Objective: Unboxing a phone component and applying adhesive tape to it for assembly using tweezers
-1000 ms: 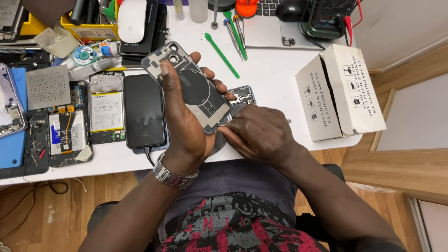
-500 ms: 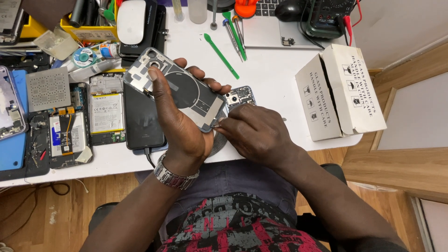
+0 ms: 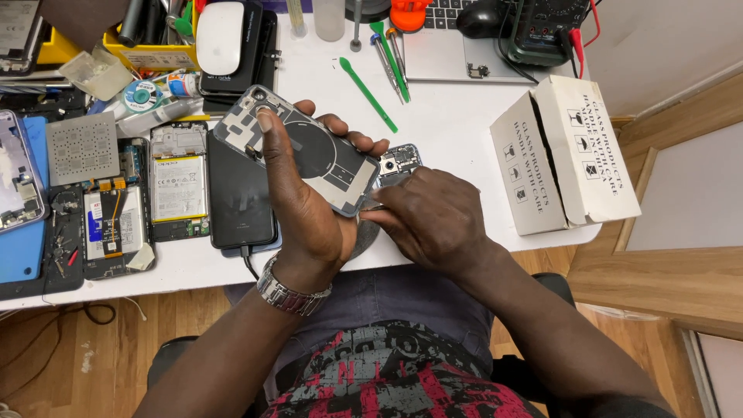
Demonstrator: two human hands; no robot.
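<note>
My left hand (image 3: 298, 205) grips a phone back cover (image 3: 321, 155), inner side up, with a dark round coil and a camera cutout at its far-left corner. The thumb lies across the cover's top. My right hand (image 3: 433, 217) presses against the cover's near-right edge, fingers pinched; whatever tool it holds is hidden. Just beyond my right hand a small opened phone frame (image 3: 398, 161) lies on the white table (image 3: 457, 116).
A black phone (image 3: 238, 193) on a cable lies left of my hands, beside opened phones with batteries (image 3: 178, 182). A green pry tool (image 3: 368, 94), screwdrivers, a white mouse (image 3: 219, 37) and a laptop sit at the back. White cardboard boxes (image 3: 561, 155) stand right.
My left hand has tilted and swung the back cover leftward, its camera corner now lower and further left. My right hand stays at the cover's near edge.
</note>
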